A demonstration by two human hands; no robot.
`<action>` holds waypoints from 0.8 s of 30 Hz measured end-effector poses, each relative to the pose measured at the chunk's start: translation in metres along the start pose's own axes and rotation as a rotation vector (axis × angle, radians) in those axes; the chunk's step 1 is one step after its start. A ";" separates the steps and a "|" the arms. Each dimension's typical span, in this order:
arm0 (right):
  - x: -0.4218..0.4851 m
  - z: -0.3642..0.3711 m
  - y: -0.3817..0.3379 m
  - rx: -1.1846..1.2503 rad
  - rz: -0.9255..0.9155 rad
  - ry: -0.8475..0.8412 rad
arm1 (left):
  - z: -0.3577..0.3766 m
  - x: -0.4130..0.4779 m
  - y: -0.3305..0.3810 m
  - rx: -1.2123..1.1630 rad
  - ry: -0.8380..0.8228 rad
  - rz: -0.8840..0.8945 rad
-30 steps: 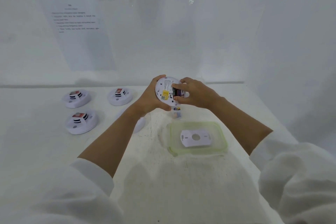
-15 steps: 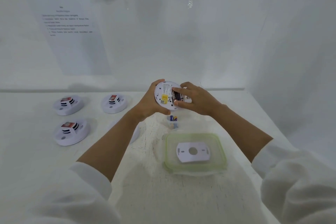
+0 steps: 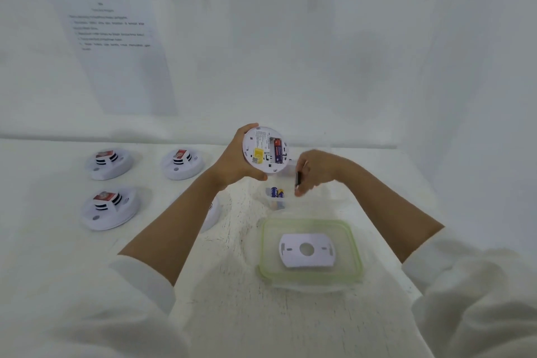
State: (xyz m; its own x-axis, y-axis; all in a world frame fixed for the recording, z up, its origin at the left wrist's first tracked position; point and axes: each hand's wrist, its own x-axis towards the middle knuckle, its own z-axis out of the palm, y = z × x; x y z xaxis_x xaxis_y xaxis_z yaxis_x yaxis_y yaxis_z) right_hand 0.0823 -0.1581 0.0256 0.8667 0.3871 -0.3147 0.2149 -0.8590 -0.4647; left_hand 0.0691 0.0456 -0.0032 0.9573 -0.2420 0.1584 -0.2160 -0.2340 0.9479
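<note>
Left hand [image 3: 232,161] grips the upturned smoke detector [image 3: 258,151] by its rim, raised off the tabletop [image 3: 247,314]. Half a second ago the right fingers were pressed into its battery bay. Now the right hand [image 3: 318,168] sits just right of and below the detector, fingers pinching a dark battery [image 3: 298,178] — pulled free, we judge. A seated battery [image 3: 277,150] remains in the bay. Loose batteries [image 3: 276,192] lie directly below the detector — the likely drop-off, then the second cell.
</note>
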 end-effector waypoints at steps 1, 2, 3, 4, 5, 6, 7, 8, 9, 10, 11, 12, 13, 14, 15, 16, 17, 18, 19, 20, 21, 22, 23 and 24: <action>0.005 0.005 0.000 -0.009 0.023 -0.065 | -0.001 0.002 0.000 0.004 0.009 0.002; 0.011 0.010 0.001 -0.003 0.037 -0.105 | -0.001 0.004 -0.001 0.006 0.018 0.004; 0.016 0.015 0.003 0.013 0.043 -0.125 | -0.002 0.006 -0.002 0.009 0.026 0.005; 0.021 0.019 0.004 0.038 0.052 -0.137 | -0.003 0.008 -0.002 0.014 0.033 0.007; 0.024 0.021 0.005 0.064 0.066 -0.151 | -0.005 0.010 -0.003 0.019 0.040 0.009; 0.025 0.021 0.005 0.083 0.080 -0.167 | -0.007 0.012 -0.003 0.023 0.046 0.009; 0.026 0.019 0.005 0.094 0.088 -0.187 | -0.008 0.014 -0.004 0.023 0.054 0.007; 0.027 0.013 0.005 0.105 0.085 -0.194 | -0.011 0.016 -0.005 0.018 0.062 0.001; 0.028 0.005 0.004 0.115 0.066 -0.182 | -0.013 0.018 -0.006 0.011 0.071 -0.005; 0.031 -0.004 0.003 0.122 0.043 -0.139 | -0.015 0.020 -0.006 0.002 0.078 -0.009; 0.035 -0.013 0.001 0.127 0.022 -0.064 | -0.016 0.023 -0.007 -0.007 0.083 -0.012; 0.040 -0.020 0.000 0.135 0.008 0.032 | -0.017 0.025 -0.008 -0.015 0.087 -0.013; 0.047 -0.025 -0.001 0.153 0.001 0.123 | -0.018 0.028 -0.008 -0.020 0.089 -0.014; 0.053 -0.028 -0.002 0.172 -0.002 0.194 | -0.017 0.030 -0.009 -0.023 0.090 -0.016; 0.060 -0.028 -0.003 0.174 -0.006 0.235 | -0.017 0.033 -0.010 -0.023 0.089 -0.019; 0.066 -0.025 -0.004 0.159 -0.006 0.247 | -0.017 0.035 -0.011 -0.023 0.087 -0.022; 0.071 -0.022 -0.004 0.143 -0.006 0.237 | -0.016 0.037 -0.012 -0.025 0.083 -0.024; 0.076 -0.017 -0.003 0.135 -0.001 0.224 | -0.015 0.039 -0.014 -0.031 0.079 -0.025; 0.079 -0.014 -0.002 0.147 0.002 0.221 | -0.015 0.041 -0.016 -0.037 0.074 -0.027; 0.080 -0.011 -0.001 0.178 0.002 0.239 | -0.014 0.042 -0.017 -0.041 0.069 -0.026; 0.081 -0.010 0.001 0.223 0.002 0.280 | -0.014 0.042 -0.019 -0.040 0.064 -0.023; 0.082 -0.008 0.002 0.280 0.001 0.339 | -0.013 0.043 -0.020 -0.034 0.059 -0.019; 0.081 -0.008 0.003 0.347 -0.006 0.396 | -0.013 0.043 -0.021 -0.030 0.051 -0.016; 0.079 -0.007 0.004 0.414 -0.027 0.436 | -0.012 0.044 -0.021 -0.028 0.043 -0.015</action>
State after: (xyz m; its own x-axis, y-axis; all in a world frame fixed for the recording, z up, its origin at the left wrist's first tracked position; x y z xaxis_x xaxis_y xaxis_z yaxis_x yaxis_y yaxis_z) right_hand 0.1548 -0.1329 0.0049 0.9870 0.1581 0.0295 0.1218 -0.6153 -0.7788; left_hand 0.1180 0.0514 -0.0133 0.9679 -0.1976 0.1554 -0.1968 -0.2107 0.9575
